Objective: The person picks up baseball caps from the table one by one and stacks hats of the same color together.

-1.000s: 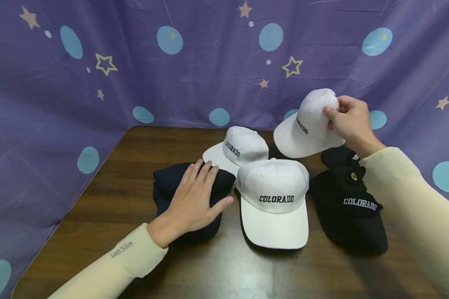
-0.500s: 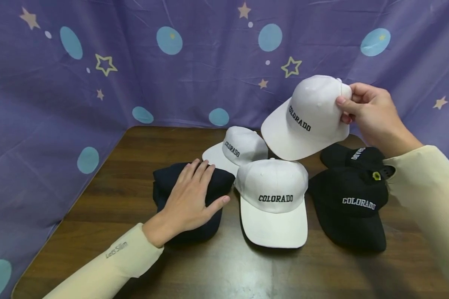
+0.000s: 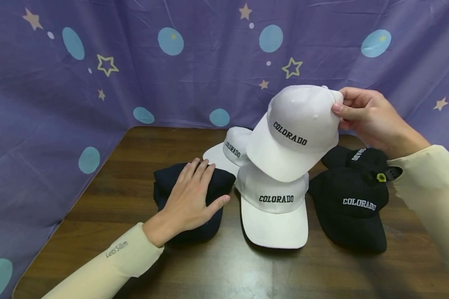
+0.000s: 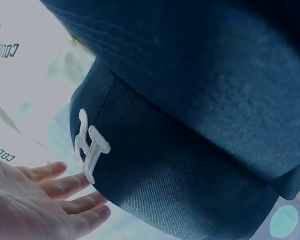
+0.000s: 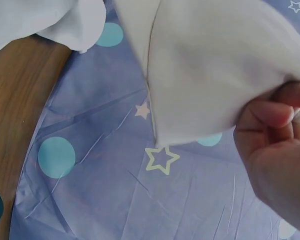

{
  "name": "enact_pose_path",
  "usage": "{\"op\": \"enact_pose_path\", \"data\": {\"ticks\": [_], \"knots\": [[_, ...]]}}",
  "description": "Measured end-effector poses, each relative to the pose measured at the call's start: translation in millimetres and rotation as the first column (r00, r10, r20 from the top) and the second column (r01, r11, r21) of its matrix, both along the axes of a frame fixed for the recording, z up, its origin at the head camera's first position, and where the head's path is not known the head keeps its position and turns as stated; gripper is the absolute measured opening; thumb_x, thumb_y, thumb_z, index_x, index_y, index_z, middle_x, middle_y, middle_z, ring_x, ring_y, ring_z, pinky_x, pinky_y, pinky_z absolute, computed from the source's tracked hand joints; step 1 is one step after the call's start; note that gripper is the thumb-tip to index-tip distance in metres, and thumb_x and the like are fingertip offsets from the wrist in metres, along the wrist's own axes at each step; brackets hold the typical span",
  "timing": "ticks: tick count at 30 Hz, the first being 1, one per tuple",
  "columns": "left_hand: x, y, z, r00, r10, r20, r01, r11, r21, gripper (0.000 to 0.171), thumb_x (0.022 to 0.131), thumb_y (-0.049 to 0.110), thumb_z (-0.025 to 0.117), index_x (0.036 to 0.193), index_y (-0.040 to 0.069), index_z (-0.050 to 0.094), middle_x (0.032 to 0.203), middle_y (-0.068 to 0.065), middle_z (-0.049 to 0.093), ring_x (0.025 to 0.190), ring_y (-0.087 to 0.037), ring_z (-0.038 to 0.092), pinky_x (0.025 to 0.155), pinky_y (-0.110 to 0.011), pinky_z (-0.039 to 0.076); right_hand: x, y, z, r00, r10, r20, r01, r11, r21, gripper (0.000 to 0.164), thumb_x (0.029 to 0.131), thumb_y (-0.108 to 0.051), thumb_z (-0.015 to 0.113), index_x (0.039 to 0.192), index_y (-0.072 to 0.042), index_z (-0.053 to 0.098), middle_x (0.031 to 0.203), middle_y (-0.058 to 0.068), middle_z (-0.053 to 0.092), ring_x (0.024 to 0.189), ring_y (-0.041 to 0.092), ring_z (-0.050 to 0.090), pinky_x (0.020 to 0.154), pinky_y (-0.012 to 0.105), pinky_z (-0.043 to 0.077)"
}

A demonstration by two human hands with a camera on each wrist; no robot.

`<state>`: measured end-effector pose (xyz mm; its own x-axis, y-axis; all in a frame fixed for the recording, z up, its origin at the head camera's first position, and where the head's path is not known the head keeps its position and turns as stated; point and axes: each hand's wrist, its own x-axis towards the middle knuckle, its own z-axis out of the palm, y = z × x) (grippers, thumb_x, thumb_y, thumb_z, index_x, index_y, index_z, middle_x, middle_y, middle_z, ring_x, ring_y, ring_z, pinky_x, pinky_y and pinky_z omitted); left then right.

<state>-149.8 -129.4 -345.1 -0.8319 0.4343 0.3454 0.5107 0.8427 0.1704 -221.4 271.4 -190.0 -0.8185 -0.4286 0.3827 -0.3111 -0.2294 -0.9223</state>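
My right hand [image 3: 378, 116] pinches the back edge of a white baseball cap [image 3: 299, 120] lettered COLORADO. This cap is tilted, brim down to the left, and overlaps the crown of a second white COLORADO cap [image 3: 275, 220] in the head view. In the right wrist view, thumb and fingers close on the fabric of the raised cap [image 5: 215, 75]. My left hand [image 3: 188, 199] lies with straight, spread fingers over a navy cap [image 3: 164, 178] at the left. White raised embroidery [image 4: 92, 150] shows on the navy cap in the left wrist view.
Behind, another white cap [image 3: 218, 155] sits with its brim to the left. Two black COLORADO caps stand at the right, one in front [image 3: 348, 224] and one behind [image 3: 333, 155]. All are on a brown wooden table [image 3: 108, 199] backed by a purple starred curtain [image 3: 194, 83].
My right hand lifted the white cap, swung it toward me and left, then lowered it over the front white cap. The left hand stayed almost in place on the navy cap.
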Motion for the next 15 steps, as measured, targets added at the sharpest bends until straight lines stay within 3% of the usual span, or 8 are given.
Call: {"op": "enact_pose_path", "data": {"ticks": [8, 15], "knots": [[0.4, 0.5, 0.6, 1.0, 0.003, 0.005, -0.003, 1.0, -0.002, 0.092, 0.097, 0.071, 0.048, 0.155, 0.001, 0.039, 0.161, -0.022, 0.035, 0.153, -0.04, 0.022, 0.126, -0.053, 0.011, -5.2, 3.4, -6.6, 0.979, 0.198, 0.054, -0.202, 0.977, 0.066, 0.02, 0.102, 0.015, 0.043, 0.101, 0.006, 0.061, 0.076, 0.008, 0.052, 0.063, 0.024, 0.032, 0.06, 0.037, 0.023], [0.8, 0.7, 0.8, 1.0, 0.007, 0.009, -0.007, 1.0, -0.004, 0.092, 0.097, 0.071, 0.048, 0.156, 0.001, 0.038, 0.161, -0.021, 0.034, 0.153, -0.04, 0.022, 0.126, -0.053, 0.011, -6.7, -0.5, -9.9, 0.952, 0.307, 0.013, -0.3, 0.922, 0.245, 0.022, 0.102, 0.016, 0.041, 0.105, 0.005, 0.06, 0.075, 0.009, 0.047, 0.061, 0.026, 0.034, 0.055, 0.039, 0.026]]}}
